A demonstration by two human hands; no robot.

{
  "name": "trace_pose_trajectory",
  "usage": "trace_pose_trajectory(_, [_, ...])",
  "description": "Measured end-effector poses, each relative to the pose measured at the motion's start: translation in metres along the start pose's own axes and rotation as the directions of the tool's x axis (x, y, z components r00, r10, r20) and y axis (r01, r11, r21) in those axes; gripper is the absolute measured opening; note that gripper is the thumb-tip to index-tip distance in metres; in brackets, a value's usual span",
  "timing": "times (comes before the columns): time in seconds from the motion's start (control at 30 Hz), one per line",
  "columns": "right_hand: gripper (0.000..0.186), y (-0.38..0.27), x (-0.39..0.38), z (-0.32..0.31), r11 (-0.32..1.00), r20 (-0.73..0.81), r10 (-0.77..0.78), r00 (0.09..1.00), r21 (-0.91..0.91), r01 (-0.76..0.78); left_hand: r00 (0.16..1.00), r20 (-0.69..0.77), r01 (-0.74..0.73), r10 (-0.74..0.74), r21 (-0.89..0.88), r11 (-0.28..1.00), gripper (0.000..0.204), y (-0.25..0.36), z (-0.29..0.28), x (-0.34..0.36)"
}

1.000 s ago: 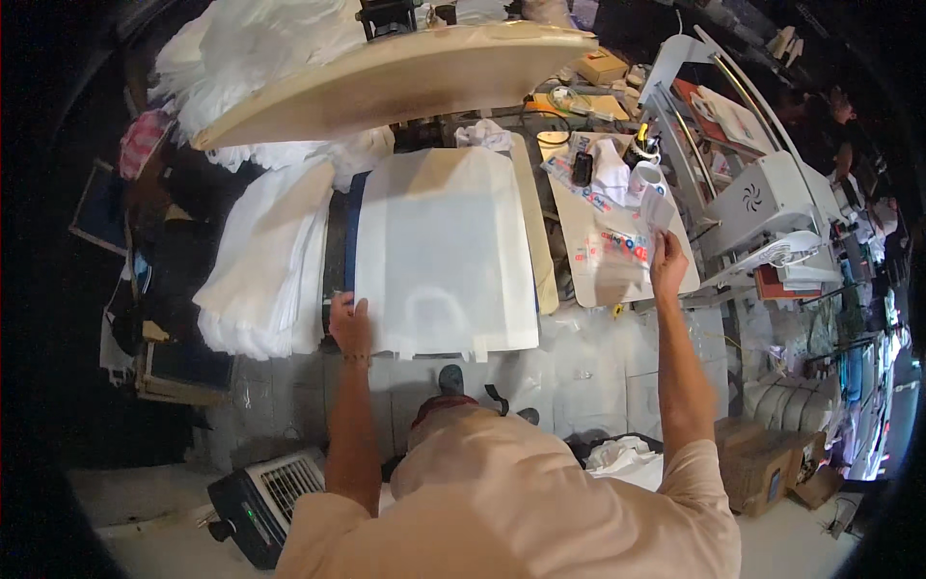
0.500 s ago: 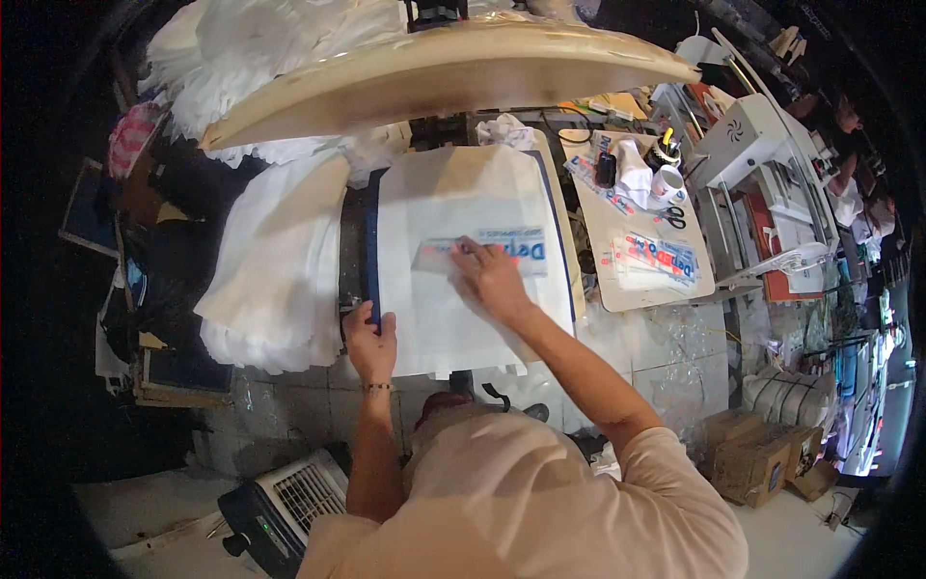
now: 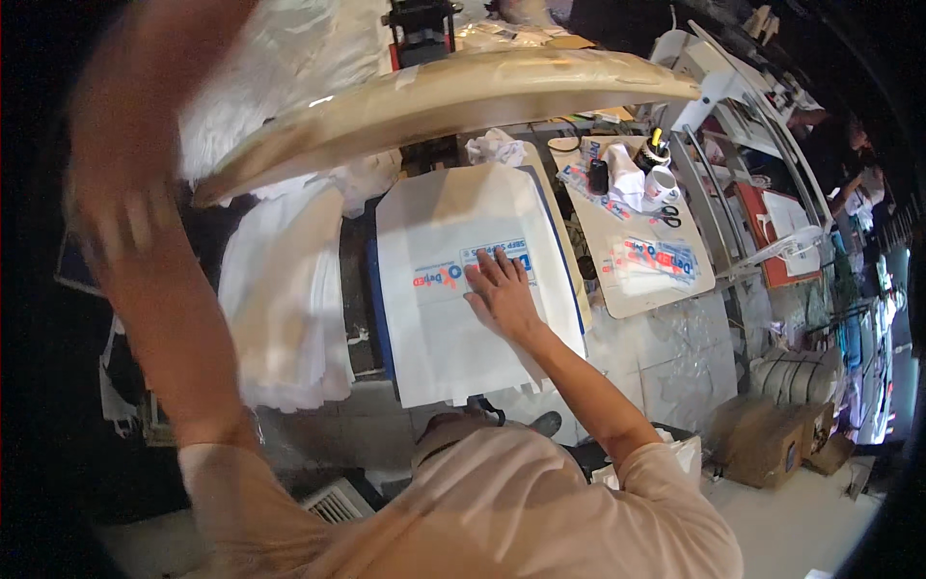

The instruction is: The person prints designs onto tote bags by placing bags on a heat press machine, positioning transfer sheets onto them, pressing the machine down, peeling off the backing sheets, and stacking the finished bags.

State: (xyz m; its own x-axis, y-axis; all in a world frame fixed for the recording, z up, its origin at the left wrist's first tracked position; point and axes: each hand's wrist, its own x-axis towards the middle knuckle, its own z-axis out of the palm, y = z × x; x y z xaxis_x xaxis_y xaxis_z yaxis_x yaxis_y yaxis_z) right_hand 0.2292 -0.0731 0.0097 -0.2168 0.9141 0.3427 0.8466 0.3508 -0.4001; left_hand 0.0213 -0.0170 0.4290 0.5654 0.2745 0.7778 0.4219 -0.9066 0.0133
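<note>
My left hand [image 3: 125, 217] is raised at the far left, smeared by motion; I cannot make out whether it holds anything. My right hand [image 3: 502, 289] lies with fingers spread on a clear transfer strip with blue and red print [image 3: 437, 275], on a white cloth sheet [image 3: 424, 357]. That sheet covers a flat pad with blue edges [image 3: 384, 352]. Beyond it hangs a long tan raised plate [image 3: 453, 87]. A pile of white cloth [image 3: 280, 299] lies left of the pad.
At right, a board [image 3: 627, 304] holds printed strips [image 3: 666, 261], a mug [image 3: 659, 185], scissors [image 3: 667, 216] and a pen holder [image 3: 652, 154]. A white machine frame [image 3: 733, 87] stands beyond. Cardboard boxes [image 3: 752, 444] sit lower right.
My right hand came from the right board with a strip onto the cloth and now lies spread there. My left hand left the pad's near left edge and swung up to the upper left.
</note>
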Motion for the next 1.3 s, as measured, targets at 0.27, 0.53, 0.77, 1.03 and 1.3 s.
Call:
trace_pose_trajectory(0.27, [0.048,0.013,-0.002,0.004,0.999,-0.001,0.006,1.0,-0.052,-0.006,0.962,0.225,0.116,-0.155,0.18,0.977,0.019,-0.079,0.03,0.094])
trace_pose_trajectory(0.53, [0.046,0.009,-0.004,-0.003,1.0,-0.031,-0.01,0.999,0.008,0.01,0.966,0.166,0.16,-0.198,0.219,0.963,0.019,-0.073,0.016,0.1])
trace_pose_trajectory(0.77, [0.022,-0.014,-0.072,-0.047,0.902,0.133,-0.129,0.983,0.427,0.061,0.997,-0.003,0.073,-0.073,0.097,0.993,0.019,0.042,-0.035,0.04])
trace_pose_trajectory(1.03, [0.023,-0.08,-0.14,-0.221,0.634,-0.289,-0.527,0.799,0.492,0.596,0.731,0.683,0.153,-0.004,-0.158,0.976,0.022,0.209,0.07,-0.11])
trace_pose_trajectory(1.3, [0.046,-0.108,-0.076,-0.196,0.677,-0.414,-0.358,0.837,0.503,0.538,0.764,0.442,0.633,-0.469,-0.379,0.674,0.042,0.222,0.149,-0.25])
